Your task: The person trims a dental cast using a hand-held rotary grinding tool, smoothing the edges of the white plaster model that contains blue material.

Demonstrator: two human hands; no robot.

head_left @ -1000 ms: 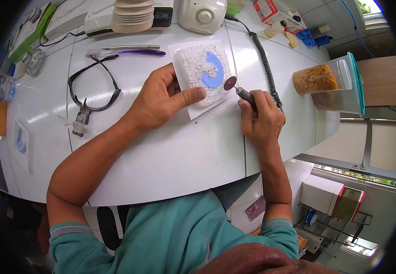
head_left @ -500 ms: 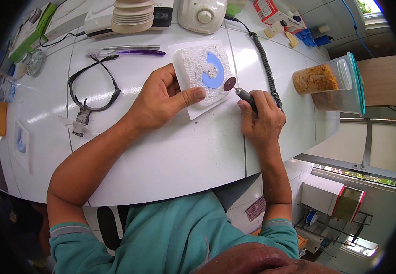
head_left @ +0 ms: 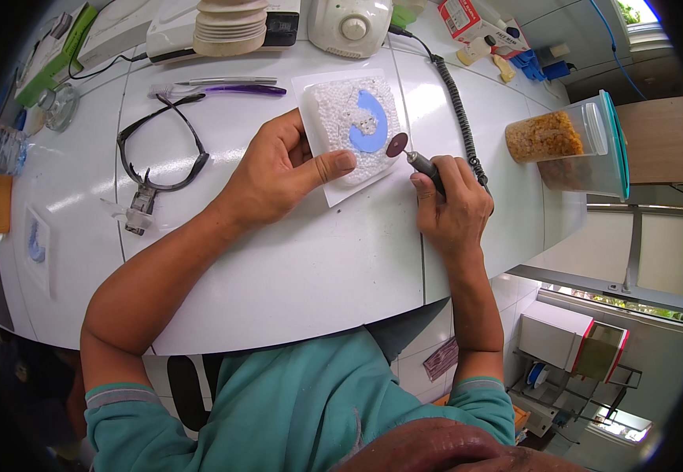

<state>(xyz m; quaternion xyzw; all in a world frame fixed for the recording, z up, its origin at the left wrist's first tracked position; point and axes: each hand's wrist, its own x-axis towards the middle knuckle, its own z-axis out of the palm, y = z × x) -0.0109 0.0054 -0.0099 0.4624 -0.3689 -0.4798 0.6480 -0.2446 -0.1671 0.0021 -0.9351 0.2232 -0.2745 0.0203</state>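
My left hand (head_left: 278,169) grips a white plastic tray (head_left: 335,195) by its left side, thumb over the front edge and the other fingers partly hidden behind it. White beads (head_left: 332,118) fill the tray. Bedded in them is a light blue C-shaped piece (head_left: 376,135), with small toothlike bumps inside its curve. In my right hand (head_left: 458,200) is a rotary handpiece (head_left: 424,167), held like a pen. Its thin shank carries a dark red cutting disc (head_left: 396,145), right at the tray's right edge; whether they touch I cannot tell.
Black-framed glasses (head_left: 200,165) with a clip-on attachment lie left, below a purple-handled brush (head_left: 247,91). A coiled cord (head_left: 455,98) runs from a control box (head_left: 349,27) down past my right hand. Tubs of orange granules (head_left: 550,138) stand right. Another tray (head_left: 38,248) lies far left.
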